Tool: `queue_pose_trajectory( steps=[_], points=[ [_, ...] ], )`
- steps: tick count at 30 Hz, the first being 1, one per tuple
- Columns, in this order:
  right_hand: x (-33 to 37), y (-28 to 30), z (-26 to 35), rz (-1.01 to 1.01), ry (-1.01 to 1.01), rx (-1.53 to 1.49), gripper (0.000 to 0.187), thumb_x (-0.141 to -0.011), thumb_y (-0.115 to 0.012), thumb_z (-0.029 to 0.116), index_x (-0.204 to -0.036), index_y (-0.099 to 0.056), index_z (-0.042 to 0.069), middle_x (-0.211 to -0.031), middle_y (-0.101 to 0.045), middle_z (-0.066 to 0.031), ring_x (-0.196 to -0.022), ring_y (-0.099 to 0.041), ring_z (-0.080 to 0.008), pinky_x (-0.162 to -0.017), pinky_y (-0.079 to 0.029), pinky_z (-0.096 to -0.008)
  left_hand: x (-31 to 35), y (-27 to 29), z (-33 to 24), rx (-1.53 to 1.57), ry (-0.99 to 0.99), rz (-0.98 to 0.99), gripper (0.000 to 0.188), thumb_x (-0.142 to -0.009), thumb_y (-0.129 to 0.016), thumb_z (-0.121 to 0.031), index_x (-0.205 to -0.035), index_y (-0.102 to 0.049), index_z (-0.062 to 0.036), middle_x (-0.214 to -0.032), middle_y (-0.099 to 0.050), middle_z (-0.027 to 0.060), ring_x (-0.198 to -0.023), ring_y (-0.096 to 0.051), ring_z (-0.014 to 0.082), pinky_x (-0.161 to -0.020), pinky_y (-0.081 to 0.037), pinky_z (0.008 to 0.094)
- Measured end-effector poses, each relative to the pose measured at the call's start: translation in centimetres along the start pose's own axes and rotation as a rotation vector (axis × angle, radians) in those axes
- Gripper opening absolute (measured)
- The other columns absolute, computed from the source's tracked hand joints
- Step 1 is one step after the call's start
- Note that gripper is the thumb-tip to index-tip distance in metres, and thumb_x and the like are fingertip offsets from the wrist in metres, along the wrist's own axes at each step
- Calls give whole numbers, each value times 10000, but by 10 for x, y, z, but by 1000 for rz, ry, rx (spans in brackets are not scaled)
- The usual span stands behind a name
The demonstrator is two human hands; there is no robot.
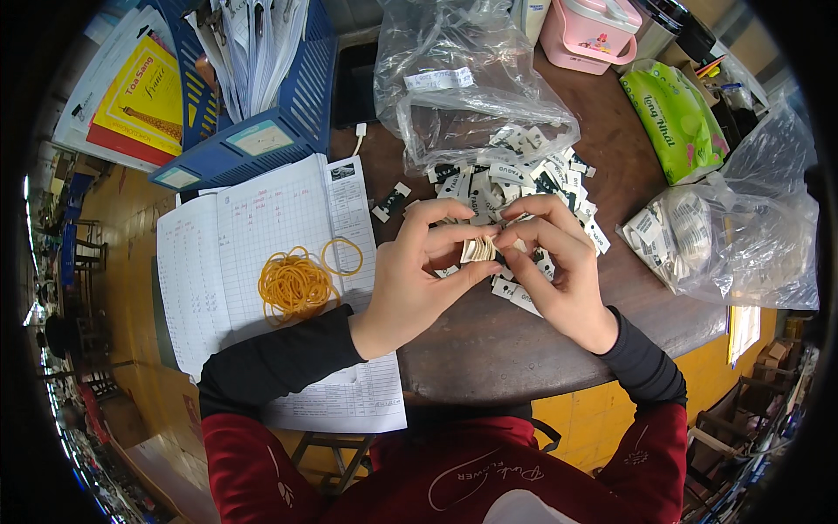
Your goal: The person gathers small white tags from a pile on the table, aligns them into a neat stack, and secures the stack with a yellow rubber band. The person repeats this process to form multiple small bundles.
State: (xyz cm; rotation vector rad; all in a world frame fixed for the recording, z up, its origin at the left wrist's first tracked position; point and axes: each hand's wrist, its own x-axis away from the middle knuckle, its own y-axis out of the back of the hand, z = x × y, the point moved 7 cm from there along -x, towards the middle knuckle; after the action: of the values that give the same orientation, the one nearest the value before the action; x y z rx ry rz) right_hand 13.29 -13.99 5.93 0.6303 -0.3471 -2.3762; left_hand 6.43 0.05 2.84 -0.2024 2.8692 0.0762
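One label pile [541,179] spreads loosely; over its near side, the left hand [410,275] is curled and the right hand [566,271] half-closed, its hold unclear; the left pinches a label stack [477,251]; gathering seems in hand, next calling for even pressure.

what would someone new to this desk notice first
Probably the left hand and right hand, close together at the centre, with a small pale stack in the left, over a heap of labels. Then the orange rubber bands on the open notebook at left, and the bright green pack at upper right.
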Motion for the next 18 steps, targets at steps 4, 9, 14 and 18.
queue_pose_trajectory(
  steps=[4,9,14,18],
  points=[
    [-1,-1,2,4,36,16,169,-787,-735,-23,-943,-675,2,-1106,-602,-99,-789,-574,-135,-618,-470,-249,-1,1,2,-7,1,-7,466,-857,-747,-4,-1227,-466,19,-1242,-577,72,-1019,-688,166,-837,-582,254],
    [-1,-1,1,1,23,12,164,-789,-737,-18,-939,-677,6,-1097,-608,-98,-788,-575,-136,-617,-468,-251,0,0,1,-7,-4,-5,480,-851,-758,-16,-1222,-455,12,-1237,-601,74,-1007,-694,162,-840,-585,265],
    [-1,0,1,-7,2,6,129,-819,-700,-39,-940,-678,2,-1095,-606,-99,-770,-577,-128,-608,-468,-248,-1,1,2,51,17,-4,488,-843,-769,-25,-1217,-458,17,-1238,-598,85,-1017,-690,164,-846,-585,273],
    [-1,-1,2,-8,-2,-4,116,-832,-687,-42,-941,-678,-3,-1100,-598,-99,-775,-586,-122,-599,-474,-246,-2,0,2,37,38,3,499,-844,-769,-25,-1221,-445,10,-1214,-627,91,-1013,-690,166,-848,-585,276]
  ],
)
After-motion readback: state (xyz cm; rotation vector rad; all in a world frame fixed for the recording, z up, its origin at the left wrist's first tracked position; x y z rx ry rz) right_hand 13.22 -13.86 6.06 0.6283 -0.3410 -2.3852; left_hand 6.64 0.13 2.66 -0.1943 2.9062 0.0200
